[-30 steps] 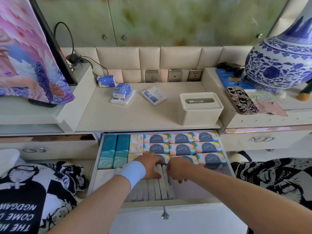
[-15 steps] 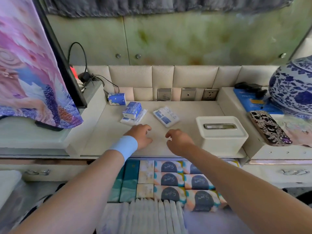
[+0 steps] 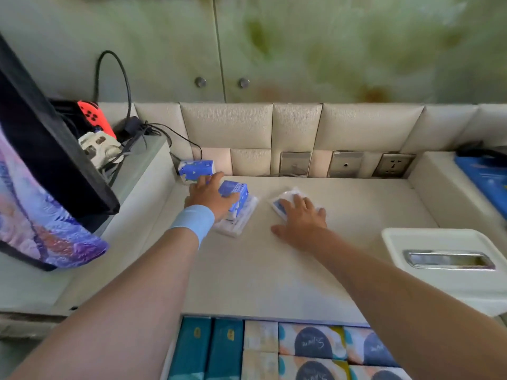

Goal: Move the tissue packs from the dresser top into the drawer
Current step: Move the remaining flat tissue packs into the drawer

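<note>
On the cream dresser top [image 3: 274, 264], my left hand [image 3: 210, 197] grips a blue tissue pack [image 3: 236, 193] that lies on a flat clear-wrapped white pack [image 3: 238, 219]. Behind it, against the padded back wall, stands another blue pack [image 3: 195, 170]. My right hand [image 3: 300, 219] lies flat, fingers spread, on a white and blue flat pack [image 3: 282, 202]. Along the bottom edge the open drawer [image 3: 274, 349] shows rows of teal, cream and patterned tissue packs.
A white tissue box [image 3: 450, 267] with a metal slot stands at the right. A dark-edged screen with a colourful picture [image 3: 41, 187] leans at the left, cables, a plug strip and a red controller behind it. Wall sockets [image 3: 344, 164] line the back.
Both hands came up out of the drawer and reached across the dresser top. The left now holds the blue pack; the right now rests on the flat pack. The view moved closer.
</note>
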{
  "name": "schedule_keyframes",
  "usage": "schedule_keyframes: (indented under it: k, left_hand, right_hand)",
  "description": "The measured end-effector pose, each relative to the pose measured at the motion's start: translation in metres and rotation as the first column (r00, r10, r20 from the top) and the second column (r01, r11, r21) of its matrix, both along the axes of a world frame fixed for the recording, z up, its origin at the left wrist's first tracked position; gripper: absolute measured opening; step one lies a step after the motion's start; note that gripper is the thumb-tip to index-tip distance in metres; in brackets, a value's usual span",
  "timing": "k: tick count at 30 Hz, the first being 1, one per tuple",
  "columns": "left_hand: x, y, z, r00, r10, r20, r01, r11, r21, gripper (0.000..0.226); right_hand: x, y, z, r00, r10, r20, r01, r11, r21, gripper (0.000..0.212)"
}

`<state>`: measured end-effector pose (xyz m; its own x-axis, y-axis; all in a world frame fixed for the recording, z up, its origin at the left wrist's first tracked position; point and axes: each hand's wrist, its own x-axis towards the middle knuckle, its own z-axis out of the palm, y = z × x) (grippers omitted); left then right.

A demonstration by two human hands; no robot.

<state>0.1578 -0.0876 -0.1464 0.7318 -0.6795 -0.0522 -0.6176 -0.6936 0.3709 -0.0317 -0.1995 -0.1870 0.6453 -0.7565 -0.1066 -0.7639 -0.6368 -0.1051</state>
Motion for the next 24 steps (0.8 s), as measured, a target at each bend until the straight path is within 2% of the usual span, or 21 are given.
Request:
schedule_keyframes:
  k: [3,6,9,12,18,21,22,24]
  left_hand:
    - [0.0,-0.016,-0.008,0.975,0.092,-0.205,-0.07,0.992,0.109,0.092]
    - [-0.005,-0.028,-0.012,0.964,0.088,-0.251,-0.05,0.987,0.154,0.091]
    - [-0.016,-0.026,-0.003,0.963,0.056,-0.262,-0.008,0.984,0.18,0.076]
    - [-0.031,-0.011,0.006,0.956,0.068,-0.286,-0.027,0.989,0.145,0.062]
    - [-0.059,0.025,0.006,0.916,0.036,-0.4,0.008,0.994,0.109,0.061]
    - [-0.072,0.044,0.012,0.845,-0.014,-0.535,0.042,0.998,0.041,0.03]
    - [-0.077,0.051,0.014,0.821,-0.028,-0.57,0.056,0.998,0.032,0.027]
    - [-0.087,0.063,0.015,0.798,-0.047,-0.601,0.081,0.996,0.028,0.039]
  right_hand:
    - [0.011,-0.011,0.003,1.0,0.004,0.017,-0.004,1.0,-0.01,0.072]
    - [0.016,-0.012,0.006,0.999,-0.012,0.035,0.011,1.0,0.029,0.07]
    - [0.013,-0.006,0.006,0.998,-0.017,0.065,0.011,0.997,0.082,0.063]
    - [0.003,0.003,0.011,0.997,-0.017,0.069,0.008,0.991,0.13,0.058]
    - [-0.042,0.032,0.028,1.0,0.024,-0.005,-0.022,0.972,0.232,0.066]
    - [-0.065,0.043,0.037,0.999,0.039,-0.026,-0.03,0.957,0.288,0.069]
    - [-0.072,0.046,0.041,0.999,0.035,-0.023,-0.027,0.953,0.302,0.068]
    - [-0.084,0.055,0.047,0.999,-0.015,0.035,0.002,0.934,0.357,0.056]
